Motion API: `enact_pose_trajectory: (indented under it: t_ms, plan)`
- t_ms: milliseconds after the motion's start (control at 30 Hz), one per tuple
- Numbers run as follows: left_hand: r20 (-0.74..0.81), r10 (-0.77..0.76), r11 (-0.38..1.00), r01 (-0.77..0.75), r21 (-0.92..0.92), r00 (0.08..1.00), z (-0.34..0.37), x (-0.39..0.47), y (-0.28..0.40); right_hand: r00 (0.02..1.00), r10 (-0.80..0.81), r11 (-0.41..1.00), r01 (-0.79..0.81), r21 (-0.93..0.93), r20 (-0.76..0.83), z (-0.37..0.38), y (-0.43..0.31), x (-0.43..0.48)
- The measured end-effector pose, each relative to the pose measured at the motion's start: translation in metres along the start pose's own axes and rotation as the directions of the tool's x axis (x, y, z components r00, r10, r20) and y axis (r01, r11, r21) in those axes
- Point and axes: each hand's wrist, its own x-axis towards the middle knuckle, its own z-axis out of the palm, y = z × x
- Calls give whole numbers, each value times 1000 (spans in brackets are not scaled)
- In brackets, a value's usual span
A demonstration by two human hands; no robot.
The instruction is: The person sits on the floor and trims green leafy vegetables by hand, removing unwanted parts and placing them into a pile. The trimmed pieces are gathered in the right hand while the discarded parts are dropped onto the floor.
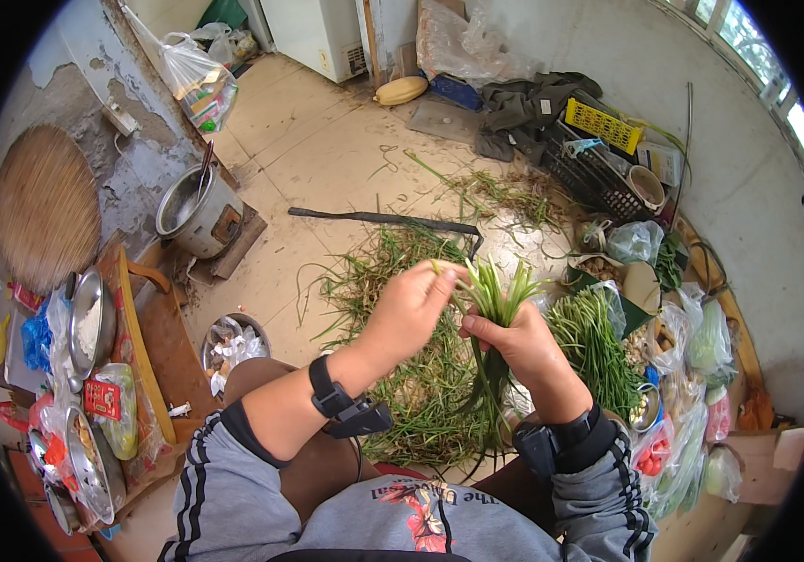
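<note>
My right hand (525, 337) grips a bunch of garlic chives (503, 291), pale cut ends up and dark green leaves hanging down toward my lap. Beside it, my left hand (412, 302) has thumb and fingers pinched around a single chive stalk (459, 303) at the bunch's left edge. Under both hands, a loose heap of chives and dry trimmings (402, 281) spreads over the tiled floor. To the right of my right hand lies a neat pile of chives (588, 344), pale ends toward the far side.
A dark strip (388, 219) lies beyond the heap. At right are bagged vegetables (711, 337) and a black crate (591, 175). On the left stand a waste bowl (237, 344), a stove with a pot (198, 211) and a low table (138, 330) with metal bowls.
</note>
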Motion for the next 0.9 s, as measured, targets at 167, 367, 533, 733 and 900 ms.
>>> enact_pose_trajectory:
  t_ms: [167, 367, 533, 733, 900]
  plan:
    - [-264, -75, 992, 44, -119, 962, -36, 18, -2, 995, 43, 999, -46, -29, -91, -3, 0, -1]
    - [-51, -254, 957, 243, -157, 966, -43, 19, -24, 986, 11, 997, 1, 75, -164, -9, 0, 2]
    - [286, -279, 920, 341, -196, 917, -18, 8, -28, 975, 16, 974, 35, 225, -223, -15, -3, 6]
    - [604, -144, 936, 306, -174, 784, 4, -2, -26, 965, -18, 960, 90, 265, -260, -13, -2, 5]
    - [633, -319, 765, 586, -268, 706, 1, -2, -32, 933, -35, 965, 125, 231, -358, -26, -6, 5]
